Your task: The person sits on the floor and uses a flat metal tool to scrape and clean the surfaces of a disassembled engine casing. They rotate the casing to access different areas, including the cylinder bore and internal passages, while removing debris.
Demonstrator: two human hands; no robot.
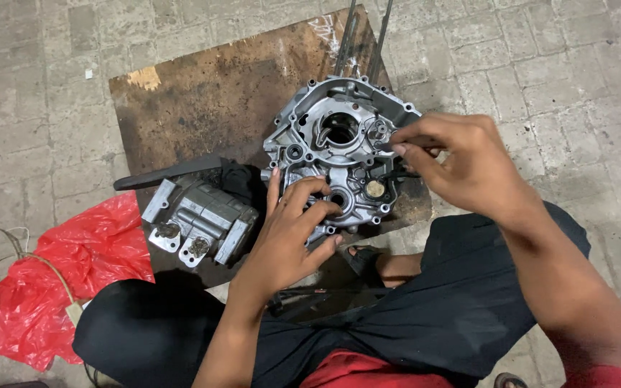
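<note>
So you've got the crankcase half (pixel 339 154) lying open side up on that grimy wooden board (pixel 203 100) on the paving, and from the look of it you're somewhere in the middle of things. The case is already split from whatever it mated to, the big bore in the middle is bare, and there's a separate finned cylinder block (pixel 199 219) sitting just to its left on the same board. Your left hand (pixel 292 237) is spread over the lower edge of the case, fingers resting on it to steady it rather than gripping anything. Your right hand (pixel 461 162) is pinched shut on a small dark tool (pixel 389 147), tip down by the small round fitting near the upper right of the case. Can't tell what kind of tool it is. A few round bits are still seated in the case, so I'd say there's more to come.
</note>
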